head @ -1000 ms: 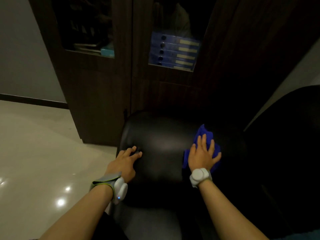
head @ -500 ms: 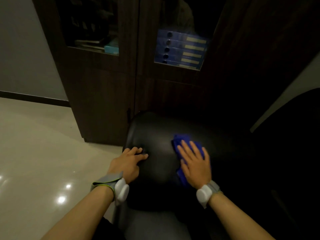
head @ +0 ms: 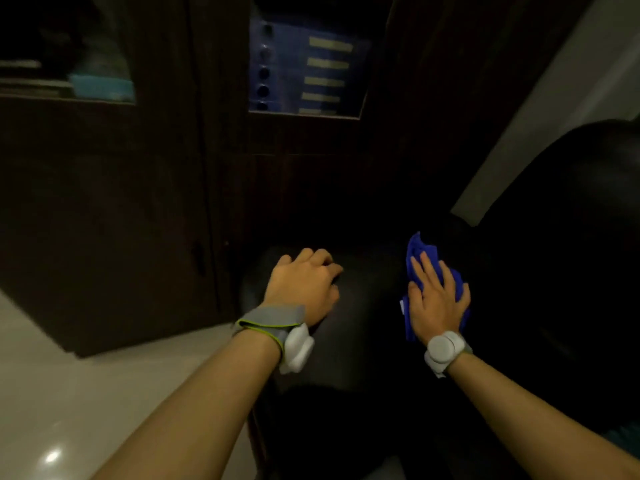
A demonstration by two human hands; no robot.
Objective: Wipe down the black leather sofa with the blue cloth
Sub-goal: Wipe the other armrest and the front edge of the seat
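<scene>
The wiping step is in hand: the right hand (head: 437,299) lies flat on the cloth (head: 420,252), fingers straight and slightly spread, pressing it onto the rounded top of the sofa (head: 367,306) arm. The cloth is bunched under the palm, with a crumpled blue peak sticking out past the fingertips and an edge showing along the thumb side near the wrist; it sits on the right part of the arm's top, close to where the dark backrest rises. The left hand (head: 303,284) rests on the left part of the same arm, near its outer edge, knuckles up and fingers curled down onto the leather; it holds nothing that can be seen and looks like a brace for the body. The 2 hands are apart, with a bare strip of leather between them. Both wrists carry a white band unit. Behind the sofa stands a dark cabinet (head: 138,202) with blue binders (head: 304,67) behind glass, and a pale floor (head: 52,393) shows at lower left. How much of the sofa is already wiped cannot be told; the leather is too dark to show streaks. By my judgement the task is in an early or middle stretch, since only this arm is under the cloth. The next move calls for steady downward pressure while sliding the cloth across the strip between the hands, then shifting the left hand off so its patch can be covered too.
</scene>
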